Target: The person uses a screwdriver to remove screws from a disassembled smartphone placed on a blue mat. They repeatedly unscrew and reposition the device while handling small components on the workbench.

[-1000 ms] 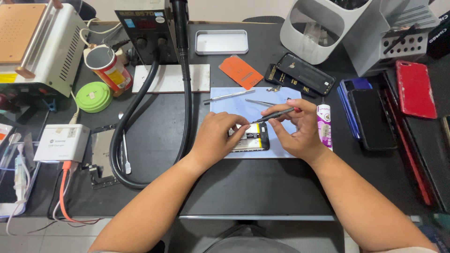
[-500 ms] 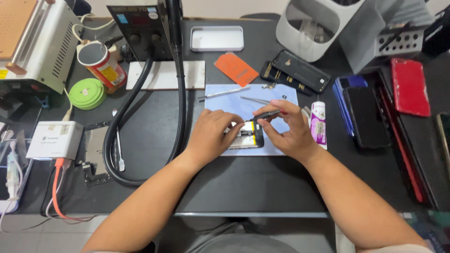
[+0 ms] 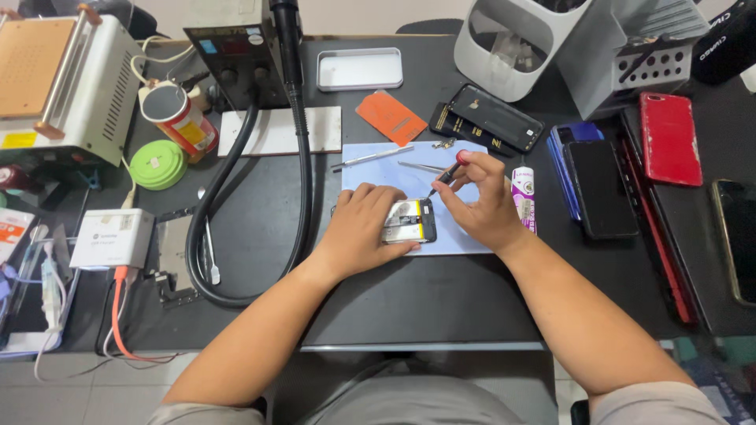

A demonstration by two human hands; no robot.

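We hold the opened phone (image 3: 409, 221) flat on the light blue mat (image 3: 465, 236) at the middle of the black table (image 3: 394, 291). Our left hand (image 3: 362, 228) lies over the phone's left part, fingers together and pressing it down; part of the phone is hidden under that hand. Our right hand (image 3: 480, 206) pinches a small screwdriver (image 3: 446, 175) with a red cap, fingers closed on its shaft, the tip set at the phone's upper right edge.

Risks from this position, as we judge them:

- The tip may slip off the screw if the screwdriver tilts, and it could scratch the exposed parts inside the phone.
- The phone may slide on the mat if the left hand eases its pressure while the right hand turns.
- A loosened screw is very small and may roll off the mat onto the dark table, where it is hard to find.
- The tweezers (image 3: 370, 158) and the thin metal tool (image 3: 421, 166) lie just beyond the phone; the white glue tube (image 3: 523, 193) stands near the right wrist, and a sweep of the arm could knock it over.
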